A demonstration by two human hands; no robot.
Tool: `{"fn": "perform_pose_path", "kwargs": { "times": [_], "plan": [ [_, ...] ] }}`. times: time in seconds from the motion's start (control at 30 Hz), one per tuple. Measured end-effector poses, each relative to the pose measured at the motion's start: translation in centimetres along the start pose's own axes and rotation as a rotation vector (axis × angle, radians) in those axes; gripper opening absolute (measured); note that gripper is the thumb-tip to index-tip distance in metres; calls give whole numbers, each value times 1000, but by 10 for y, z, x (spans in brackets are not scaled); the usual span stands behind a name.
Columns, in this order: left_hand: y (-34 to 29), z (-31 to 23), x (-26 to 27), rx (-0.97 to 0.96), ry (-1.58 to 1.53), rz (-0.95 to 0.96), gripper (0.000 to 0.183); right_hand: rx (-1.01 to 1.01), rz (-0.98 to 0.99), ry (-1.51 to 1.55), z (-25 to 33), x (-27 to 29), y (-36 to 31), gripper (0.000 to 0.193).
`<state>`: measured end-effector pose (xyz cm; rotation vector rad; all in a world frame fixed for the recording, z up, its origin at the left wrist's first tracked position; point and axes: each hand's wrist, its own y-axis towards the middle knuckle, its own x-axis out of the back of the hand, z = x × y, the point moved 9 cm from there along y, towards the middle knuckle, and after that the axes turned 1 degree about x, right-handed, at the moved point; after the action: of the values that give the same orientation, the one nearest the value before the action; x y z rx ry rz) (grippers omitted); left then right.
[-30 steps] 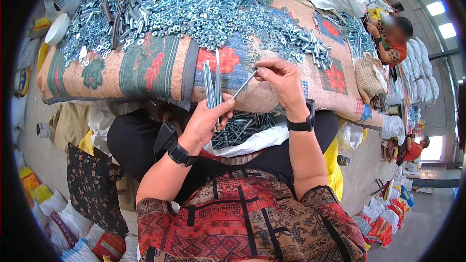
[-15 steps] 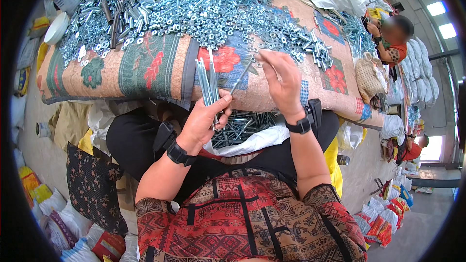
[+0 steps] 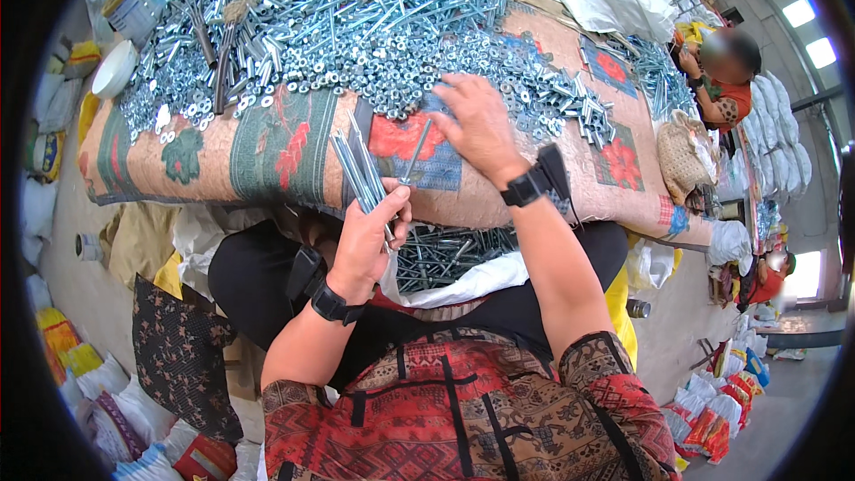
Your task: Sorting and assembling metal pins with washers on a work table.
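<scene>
Left hand [image 3: 370, 236] is gripping a bolt bundle [image 3: 356, 169]; right hand [image 3: 476, 125], fingers spread, is picking among nuts [image 3: 392, 89]; I am judging the fanned bolts could slip out

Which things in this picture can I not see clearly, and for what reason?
- Head view: the right hand lies palm down on the pile of nuts, so what its fingertips grip is hidden.
- The lower ends of the long bolts are covered by the left hand; their count is unclear.
- The bag of bolts on the lap is partly under the table edge.
- The co-worker is blurred, near the rim.
</scene>
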<state>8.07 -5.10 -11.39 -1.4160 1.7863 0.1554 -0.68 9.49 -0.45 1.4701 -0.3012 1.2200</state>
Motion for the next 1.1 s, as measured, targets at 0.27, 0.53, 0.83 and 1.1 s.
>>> {"fn": "perform_pose_path", "kwargs": {
  "times": [0.27,0.53,0.83,1.1],
  "plan": [
    [-6,-15,0,-59,-72,-25,15,-139,45,-178,-49,21,-19,21],
    [-8,-35,4,-182,-131,-31,15,144,12,75,74,-53,56,36],
    [-20,-51,11,-248,-129,-87,18,149,53,74,117,-118,113,37],
    [-18,-53,17,-245,-126,-113,18,129,-4,32,110,-131,132,18]
  ]
}}
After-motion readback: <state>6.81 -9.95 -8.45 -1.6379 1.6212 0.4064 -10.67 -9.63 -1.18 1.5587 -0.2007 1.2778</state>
